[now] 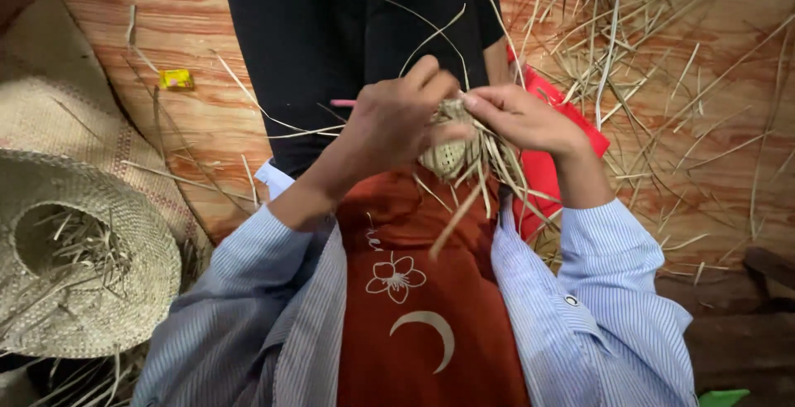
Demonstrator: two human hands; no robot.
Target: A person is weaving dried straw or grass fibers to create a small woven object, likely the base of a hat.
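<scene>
Centre frame, above my lap: both hands are on a small woven straw piece (447,154), pale, tight-plaited, with loose strands fanning down and out from it. It sits between the two hands, held in the air over the rust-red top (414,291), not resting on anything.

Left hand (389,125): wrapped around the left side of the piece, fingers (426,76) curled narrow and closed on it, thumb tucked against the weave. A thin pink stick-like thing (342,103) pokes out behind this hand; can't tell what it is or whether the hand grips it.

Right hand (522,117): fingertips pinched tight on the top edge of the piece, gripping straw strands there. Fingers narrow, no gap showing.

One thicker strand (454,223) hangs down diagonally from the piece across the red top. Long single strands arc up past the hands over the black trousers (315,34).

Around me:
- wooden floor (199,117), orange-brown grain
- loose straw (654,67) scattered at upper right, well apart from the hands
- red cloth (546,175) under the right forearm
- finished straw hat (83,258) at left, crown opening up, scraps inside
- woven mat (58,109) just behind the hat
- small yellow object (176,79) on the floor, upper left
- green corner (723,397) at bottom right, cut off by the frame edge

Sleeves are blue-striped (613,291).
</scene>
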